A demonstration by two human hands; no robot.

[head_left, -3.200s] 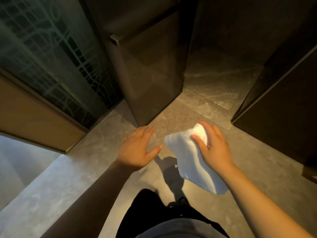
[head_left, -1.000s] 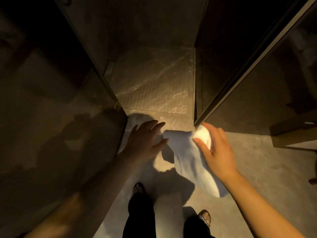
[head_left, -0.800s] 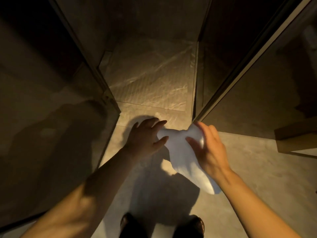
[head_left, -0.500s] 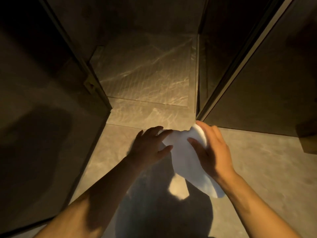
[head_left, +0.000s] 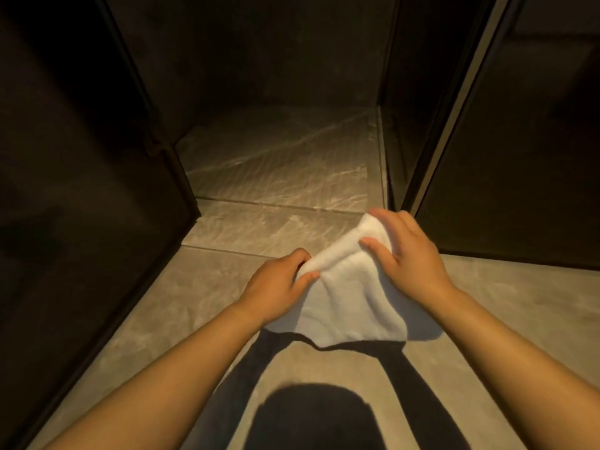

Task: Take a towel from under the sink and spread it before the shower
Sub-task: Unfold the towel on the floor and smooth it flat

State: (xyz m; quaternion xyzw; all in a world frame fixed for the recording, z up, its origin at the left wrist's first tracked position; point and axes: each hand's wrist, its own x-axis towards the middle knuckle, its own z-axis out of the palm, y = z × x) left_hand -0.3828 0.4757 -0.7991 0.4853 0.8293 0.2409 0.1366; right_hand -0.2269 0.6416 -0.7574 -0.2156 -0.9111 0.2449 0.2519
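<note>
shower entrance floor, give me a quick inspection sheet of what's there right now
surface: grey stone-look tiled floor, bare, with a raised threshold strip before the shower tray.
job's things: white towel, held bunched in the air above the floor, not yet spread.
clutter: nothing seen.
grippers: left hand pinches the towel's left top corner; right hand has its grip on the right top corner.
cables: nothing seen.
surroundings: dark glass shower door open on the left, fixed dark panel on the right, dim shower floor beyond; the person's shadow falls on the tiles below the towel.
</note>
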